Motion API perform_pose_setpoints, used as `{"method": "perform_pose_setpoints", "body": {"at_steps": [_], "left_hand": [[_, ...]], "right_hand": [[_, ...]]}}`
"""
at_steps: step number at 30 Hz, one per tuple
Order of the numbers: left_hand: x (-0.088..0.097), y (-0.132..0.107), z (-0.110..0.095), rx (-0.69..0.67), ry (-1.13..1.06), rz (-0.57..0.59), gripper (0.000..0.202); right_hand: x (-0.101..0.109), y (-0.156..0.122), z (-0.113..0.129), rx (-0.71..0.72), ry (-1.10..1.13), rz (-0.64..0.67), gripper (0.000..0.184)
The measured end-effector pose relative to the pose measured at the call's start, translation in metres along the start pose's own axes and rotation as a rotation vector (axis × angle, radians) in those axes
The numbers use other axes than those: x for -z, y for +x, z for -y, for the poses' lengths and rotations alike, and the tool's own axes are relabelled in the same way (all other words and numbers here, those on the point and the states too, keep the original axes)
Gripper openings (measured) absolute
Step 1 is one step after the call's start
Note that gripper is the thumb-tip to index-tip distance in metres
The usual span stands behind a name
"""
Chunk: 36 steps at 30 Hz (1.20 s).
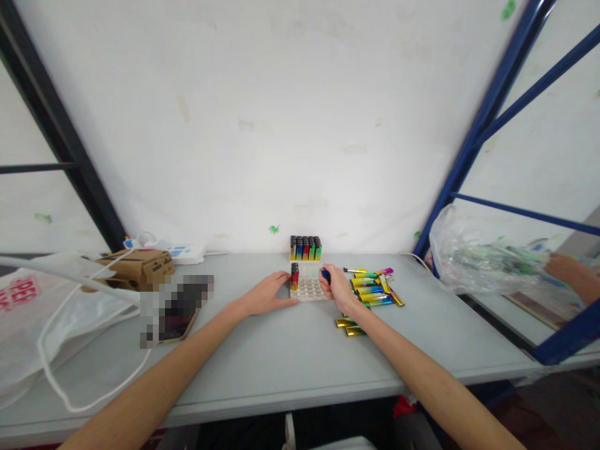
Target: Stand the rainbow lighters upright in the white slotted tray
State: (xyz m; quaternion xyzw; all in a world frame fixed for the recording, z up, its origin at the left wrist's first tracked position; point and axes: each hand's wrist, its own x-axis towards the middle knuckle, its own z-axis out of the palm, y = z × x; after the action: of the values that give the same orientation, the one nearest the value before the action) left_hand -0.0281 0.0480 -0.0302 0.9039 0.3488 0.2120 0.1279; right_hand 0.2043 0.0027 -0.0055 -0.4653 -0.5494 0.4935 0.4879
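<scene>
A pale tray [307, 290] with rows of round holes lies on the table before me. Several red lighters [294, 278] stand upright along its left side. My left hand [269, 295] rests at the tray's left edge, thumb and fingers spread apart, the thumb at the front corner. Over the tray's right side, my right hand [340, 289] is closed around a lighter with a dark blue end [325, 274]; the rest of it is hidden in my fingers. Right of that hand, several shiny yellow, green and blue lighters [372, 290] lie in a loose pile.
A block of upright lighters [305, 249] stands against the wall. To the left are a phone [180, 309], a cardboard box [135, 265], a power strip [187, 253], a white cable and a plastic bag [42, 312]. At right, another person's hand [572, 275] touches a clear bag [487, 259] beyond the blue frame.
</scene>
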Motion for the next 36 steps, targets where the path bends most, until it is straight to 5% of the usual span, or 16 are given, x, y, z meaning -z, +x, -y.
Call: {"method": "perform_pose_setpoints", "body": {"at_steps": [6, 15, 22, 29, 36], "left_hand": [[0.001, 0.0, -0.002, 0.007, 0.015, 0.02, 0.071], [-0.001, 0.0, -0.002, -0.017, -0.012, -0.022, 0.067], [-0.003, 0.0, -0.001, -0.028, -0.016, -0.024, 0.068], [-0.004, -0.001, 0.0, -0.046, -0.01, -0.03, 0.066], [-0.004, 0.001, 0.002, -0.038, 0.0, -0.018, 0.065]], "right_hand": [[0.007, 0.001, -0.001, 0.135, -0.143, 0.047, 0.059], [0.0, -0.007, 0.002, 0.605, -0.625, 0.112, 0.036], [-0.008, -0.001, -0.006, 0.555, -0.631, -0.067, 0.034], [-0.012, 0.012, -0.015, 0.578, -0.735, 0.118, 0.03], [-0.011, 0.012, -0.006, 0.565, -0.796, 0.158, 0.024]]}}
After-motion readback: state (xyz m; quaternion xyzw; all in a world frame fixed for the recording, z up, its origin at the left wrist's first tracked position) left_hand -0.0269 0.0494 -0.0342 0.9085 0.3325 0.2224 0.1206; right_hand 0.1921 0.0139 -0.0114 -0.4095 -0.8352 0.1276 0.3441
